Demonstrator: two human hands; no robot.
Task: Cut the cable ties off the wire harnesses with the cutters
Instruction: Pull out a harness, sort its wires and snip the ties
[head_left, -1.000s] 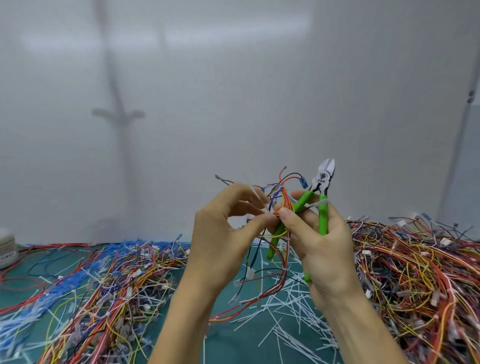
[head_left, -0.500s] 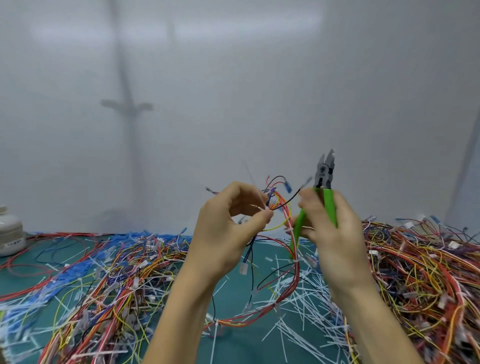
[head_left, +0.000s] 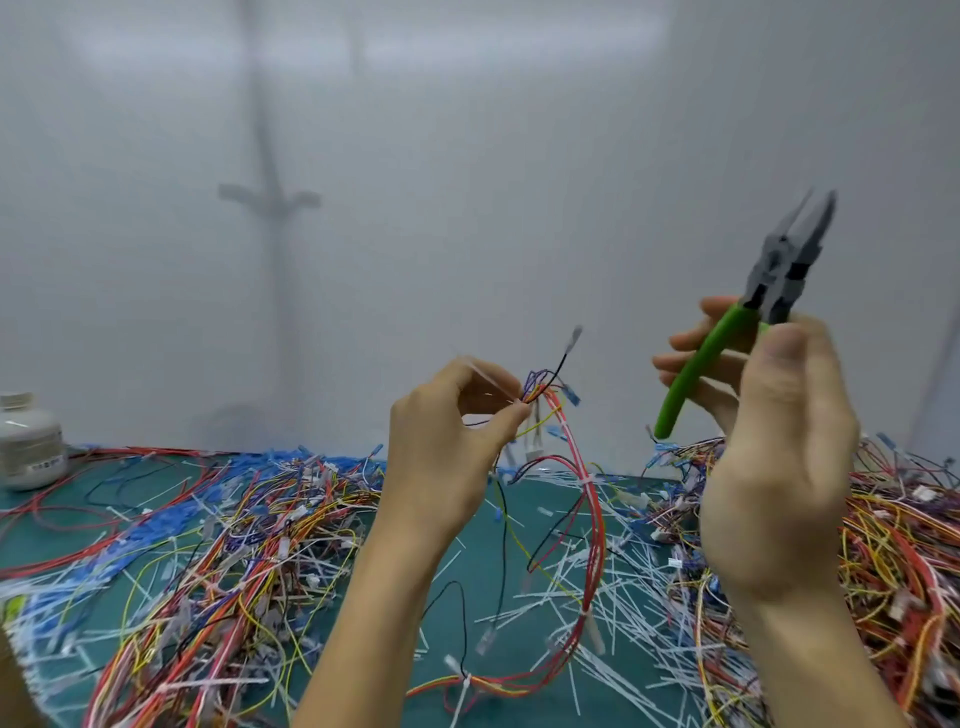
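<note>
White jar (head_left: 28, 441), far left on tabletop (head_left: 447, 634): label carries dark marks, too blurred to read. Left heap (head_left: 234, 545): loose wires in red, yellow, blue and white, mixed with cut offcuts. Left hand (head_left: 447, 457): raised over the tabletop, thumb and fingertips pinching the upper end of the harness (head_left: 592, 545). Harness: thin multicolour wires, red prevailing, hanging from the pinch in a long loop whose bottom lies on the tabletop; judged very light, limp and quick to snag on its neighbours, so best held close beside each tie with the run pulled taut. Tie (head_left: 586, 480): white, cinched round the red run below the hand, others lower on the loop; judged thin, stiff plastic, with soft wire insulation right under it. Cutters (head_left: 779, 270): green handles, grey head pointing up, jaws slightly parted, well apart from the harness; no brand legible. Right hand (head_left: 779, 467): wrapped round the handles. Right heap (head_left: 893, 545): more wires.
</note>
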